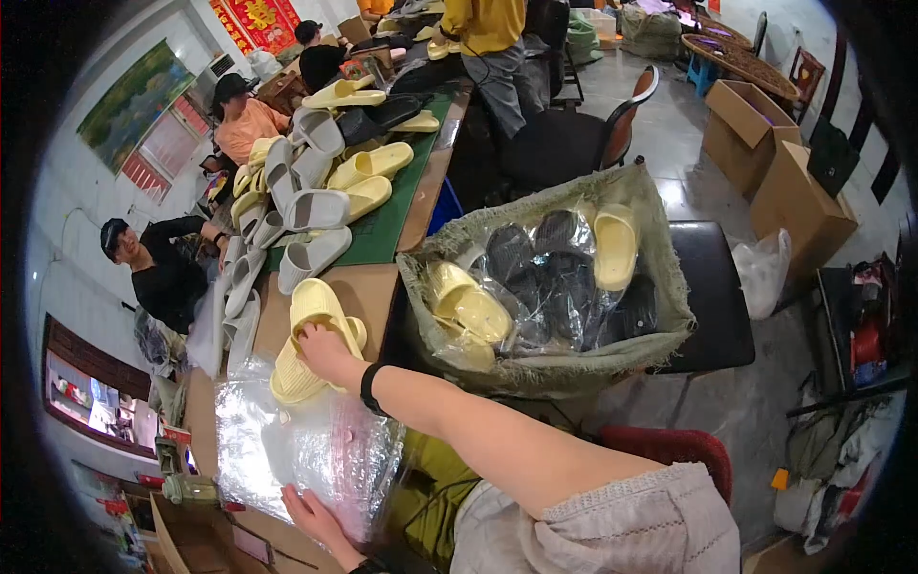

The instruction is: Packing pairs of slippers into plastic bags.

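Yellow slippers (311, 337) clamped in right hand (323, 352) fingers, left hand (311, 517) fingers flat, apart on clear bags (287, 445)

Your reach along the bench is hemmed by the grey slipper pile (287, 206) ahead and the sack of bagged slippers (550, 277) rightward. Bare brown tabletop (368, 287) between them looks passable, probably.

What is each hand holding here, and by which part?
The right hand grips a pair of yellow slippers across their middle, fingers on top. The left hand presses the near edge of the clear plastic bags.
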The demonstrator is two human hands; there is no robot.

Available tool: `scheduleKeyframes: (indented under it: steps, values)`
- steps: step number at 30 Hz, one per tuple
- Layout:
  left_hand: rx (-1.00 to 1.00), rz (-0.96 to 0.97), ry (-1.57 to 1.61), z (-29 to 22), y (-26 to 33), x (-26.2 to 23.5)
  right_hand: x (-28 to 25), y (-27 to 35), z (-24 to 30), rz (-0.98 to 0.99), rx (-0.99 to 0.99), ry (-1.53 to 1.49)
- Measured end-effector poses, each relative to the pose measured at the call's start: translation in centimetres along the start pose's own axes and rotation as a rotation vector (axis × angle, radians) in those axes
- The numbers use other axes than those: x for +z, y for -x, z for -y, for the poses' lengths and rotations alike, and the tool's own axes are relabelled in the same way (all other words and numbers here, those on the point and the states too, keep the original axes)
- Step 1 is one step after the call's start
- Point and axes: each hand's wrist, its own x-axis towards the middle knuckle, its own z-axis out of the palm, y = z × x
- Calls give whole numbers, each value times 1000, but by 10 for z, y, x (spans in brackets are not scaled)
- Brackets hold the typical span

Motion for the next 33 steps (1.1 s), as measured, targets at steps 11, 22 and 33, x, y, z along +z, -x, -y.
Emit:
scheduleKeyframes:
  steps: [11, 22, 33]
  values:
    - [-28, -14, -45, -1, 3, -10, -18, -25, -1, 302, -13, 88]
    - [-61, -43, -31, -4, 6, -8, 19, -42, -18, 249, -463, 625]
    - [-94, -50, 30, -13, 11, -11, -13, -48, -21, 263, -88, 307]
